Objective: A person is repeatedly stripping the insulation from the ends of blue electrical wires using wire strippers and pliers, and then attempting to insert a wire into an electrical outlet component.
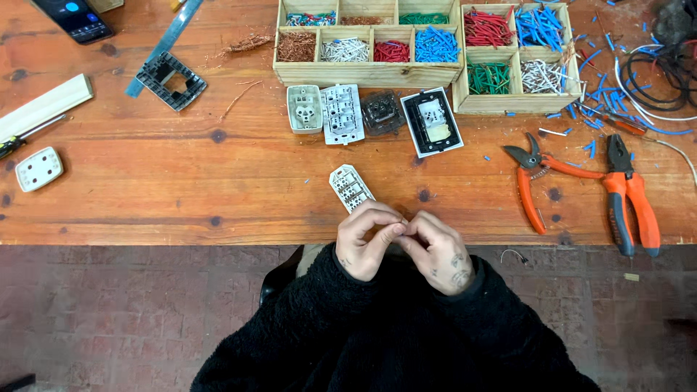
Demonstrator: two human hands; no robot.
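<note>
hands [403, 243] pinched together, held item hidden, white switch module [351, 188] partly covered

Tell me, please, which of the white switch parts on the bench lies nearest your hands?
The white ribbed insert, tilted beside the left hand. The other parts lie in a row by the wooden trays, farther off.

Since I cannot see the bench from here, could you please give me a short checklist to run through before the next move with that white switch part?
1. Left hand on the white switch part: ok, its lower end sits in the fingers.
2. Right hand meets the left at the fingertips: ok.
3. Anything pinched between the fingertips: cannot tell.
4. Orange cutters and orange pliers lying free on the wooden table: ok.
5. Wire trays stocked: ok.
</note>
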